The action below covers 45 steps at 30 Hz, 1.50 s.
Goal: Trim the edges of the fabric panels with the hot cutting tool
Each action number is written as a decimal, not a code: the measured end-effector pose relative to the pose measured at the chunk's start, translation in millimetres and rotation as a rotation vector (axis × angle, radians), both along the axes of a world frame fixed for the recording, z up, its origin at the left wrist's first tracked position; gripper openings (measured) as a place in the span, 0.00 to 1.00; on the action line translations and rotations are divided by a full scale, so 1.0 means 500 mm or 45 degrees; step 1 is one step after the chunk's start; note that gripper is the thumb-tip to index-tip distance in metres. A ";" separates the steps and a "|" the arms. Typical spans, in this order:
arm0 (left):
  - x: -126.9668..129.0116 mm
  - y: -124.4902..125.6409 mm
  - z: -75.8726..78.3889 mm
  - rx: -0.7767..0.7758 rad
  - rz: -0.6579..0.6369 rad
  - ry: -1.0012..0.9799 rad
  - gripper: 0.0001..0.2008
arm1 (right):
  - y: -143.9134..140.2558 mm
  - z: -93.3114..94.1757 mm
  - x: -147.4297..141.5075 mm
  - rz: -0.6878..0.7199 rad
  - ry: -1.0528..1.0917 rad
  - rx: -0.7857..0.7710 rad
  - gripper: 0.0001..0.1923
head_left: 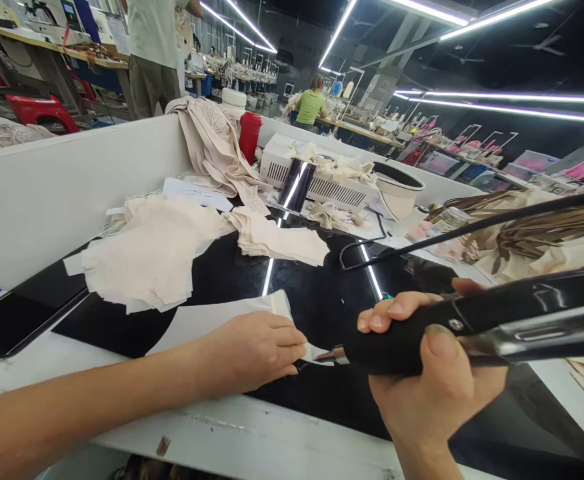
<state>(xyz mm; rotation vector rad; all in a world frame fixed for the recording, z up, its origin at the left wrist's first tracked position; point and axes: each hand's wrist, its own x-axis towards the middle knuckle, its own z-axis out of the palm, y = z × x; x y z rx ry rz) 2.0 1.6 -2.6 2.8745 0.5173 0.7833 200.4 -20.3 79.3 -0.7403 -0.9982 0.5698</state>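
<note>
Pressing flat, the left hand (257, 350) holds soft pale cloth (212, 320) down; the right hand (432, 373) grips a smooth black tool (497, 320).

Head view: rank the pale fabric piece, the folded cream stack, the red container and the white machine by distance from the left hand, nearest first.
1. Pale fabric piece, under the left hand.
2. Folded cream stack, mid-table.
3. White machine, behind the stack.
4. Red container, back; close to the machine's rank.
</note>
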 end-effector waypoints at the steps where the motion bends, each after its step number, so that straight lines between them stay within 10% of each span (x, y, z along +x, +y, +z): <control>1: 0.000 0.000 0.000 0.003 0.001 -0.004 0.06 | -0.001 0.003 0.003 -0.011 0.004 -0.004 0.24; 28: -0.057 0.040 0.040 -0.176 0.253 0.235 0.14 | 0.052 -0.030 0.056 -0.077 -0.020 0.060 0.23; 38: -0.026 -0.015 0.139 -0.536 0.437 0.597 0.10 | 0.049 -0.039 0.021 0.058 0.012 0.074 0.16; 40: -0.018 0.006 0.139 -0.462 0.393 0.532 0.02 | 0.051 -0.038 0.013 0.056 0.011 0.076 0.15; 45: 0.001 0.079 0.097 -0.520 -0.017 0.287 0.20 | 0.054 -0.030 0.002 0.015 0.020 0.066 0.14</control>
